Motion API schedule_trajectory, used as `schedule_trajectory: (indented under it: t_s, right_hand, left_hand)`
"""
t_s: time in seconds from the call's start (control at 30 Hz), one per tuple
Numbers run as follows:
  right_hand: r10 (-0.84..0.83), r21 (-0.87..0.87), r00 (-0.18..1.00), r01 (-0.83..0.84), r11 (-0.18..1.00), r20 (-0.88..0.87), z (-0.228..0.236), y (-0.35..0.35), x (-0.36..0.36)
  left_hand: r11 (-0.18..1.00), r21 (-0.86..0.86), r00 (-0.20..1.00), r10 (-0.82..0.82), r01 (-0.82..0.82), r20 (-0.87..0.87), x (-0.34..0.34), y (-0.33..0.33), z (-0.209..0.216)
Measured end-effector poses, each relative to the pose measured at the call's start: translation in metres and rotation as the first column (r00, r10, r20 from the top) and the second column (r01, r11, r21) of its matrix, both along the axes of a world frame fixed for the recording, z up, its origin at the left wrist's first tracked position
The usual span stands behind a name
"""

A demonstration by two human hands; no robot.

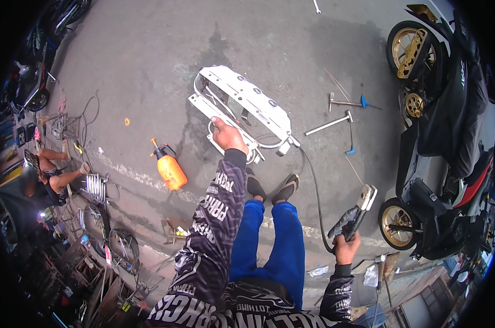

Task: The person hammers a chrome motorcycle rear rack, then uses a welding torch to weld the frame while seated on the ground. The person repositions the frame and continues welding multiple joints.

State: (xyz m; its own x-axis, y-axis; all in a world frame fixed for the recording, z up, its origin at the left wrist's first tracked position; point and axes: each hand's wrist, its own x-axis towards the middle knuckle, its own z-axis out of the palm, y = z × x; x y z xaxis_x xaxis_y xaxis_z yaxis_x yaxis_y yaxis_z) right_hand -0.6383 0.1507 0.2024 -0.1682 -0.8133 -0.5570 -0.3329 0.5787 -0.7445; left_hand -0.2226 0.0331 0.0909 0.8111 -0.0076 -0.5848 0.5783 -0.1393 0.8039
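Note:
A long white metal frame (pixel 258 101) with round openings along its top lies slantwise over the grey ground ahead of my feet. My left hand (pixel 228 135) is closed on its near rail, thumb on top. Out to the right, my right hand (pixel 346 249) grips a black-wrapped handle (pixel 348 221), which carries a white two-pronged head (pixel 367 197). From the frame's right end a black cable (pixel 316 180) curves down to this handle. The hidden undersides of both hands leave the exact finger placement unclear.
An orange sprayer bottle (pixel 171 172) stands left of the frame. T-handle wrenches (pixel 330 123) and a hammer-like tool (pixel 346 102) lie to the right. A black motorcycle (pixel 439 142) is parked at the right edge. Another person (pixel 53 175) sits at the left among wheels and clutter.

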Motion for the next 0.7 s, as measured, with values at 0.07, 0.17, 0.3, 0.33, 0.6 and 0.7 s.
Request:
schedule_trajectory:
  t_s: [0.07,0.17,0.3,0.33,0.6,0.7]
  right_hand:
    - [0.021,0.02,1.0,-0.021,1.0,0.011,-0.001,-0.01,-0.002]
    - [0.066,0.035,0.997,-0.067,0.997,0.044,-0.007,-0.027,-0.007]
    - [0.133,0.049,0.989,-0.137,0.989,0.067,-0.014,-0.048,-0.019]
    - [0.142,0.051,0.987,-0.146,0.988,0.076,-0.014,-0.051,-0.023]
    - [0.164,0.024,0.986,-0.164,0.986,0.029,-0.009,-0.073,-0.03]
    - [0.162,0.016,0.986,-0.163,0.987,0.044,-0.011,-0.071,-0.032]
  left_hand:
    - [0.999,-0.018,1.0,0.028,-0.028,-0.006,0.002,0.007,-0.002]
    - [0.976,-0.181,0.992,0.11,-0.119,-0.056,0.004,0.015,-0.003]
    - [0.972,-0.218,0.994,0.069,-0.086,-0.087,0.006,0.02,0.001]
    - [0.969,-0.225,0.991,0.082,-0.104,-0.106,0.005,0.02,0.002]
    - [0.971,-0.218,0.995,0.088,-0.097,-0.053,0.008,0.033,0.002]
    - [0.99,-0.137,0.999,0.044,-0.047,-0.019,0.012,0.051,0.002]
